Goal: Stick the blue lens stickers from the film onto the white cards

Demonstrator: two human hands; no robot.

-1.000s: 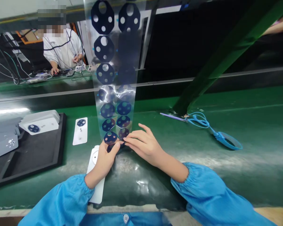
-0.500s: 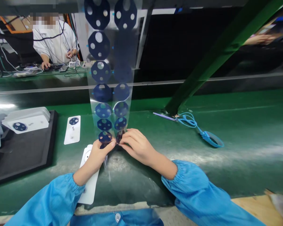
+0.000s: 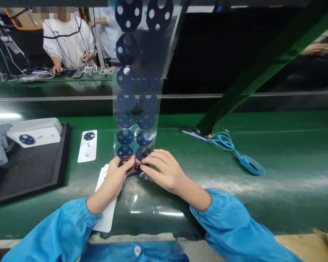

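A long clear plastic sticker sheet (image 3: pixel 136 125) hangs upright before me, with two columns of dark blue, roughly octagonal stickers with round holes. My left hand (image 3: pixel 112 182) grips its lower part, thumb in front over a low sticker. My right hand (image 3: pixel 166 171) has thumb and fingertips closed at the lower right of the sheet, by a dark sticker; the exact pinch is partly hidden. Under my left wrist lies a white phone-shaped panel (image 3: pixel 106 218), partly covered. Farther left, another white panel (image 3: pixel 87 147) bears a dark blue sticker at its top.
A black tray (image 3: pixel 41 178) at left holds a stack of white panels (image 3: pixel 43 134). Purple tweezers (image 3: pixel 195 136) and a blue wrist strap (image 3: pixel 251 165) lie to the right, near a slanting green post (image 3: pixel 235 83). Across the bench, a person (image 3: pixel 69 43) handles cables.
The view has shifted slightly, so the scene sits a little farther right. My right thumb and fingers have moved slightly apart along the sheet's lower edge. My left hand keeps its grip.
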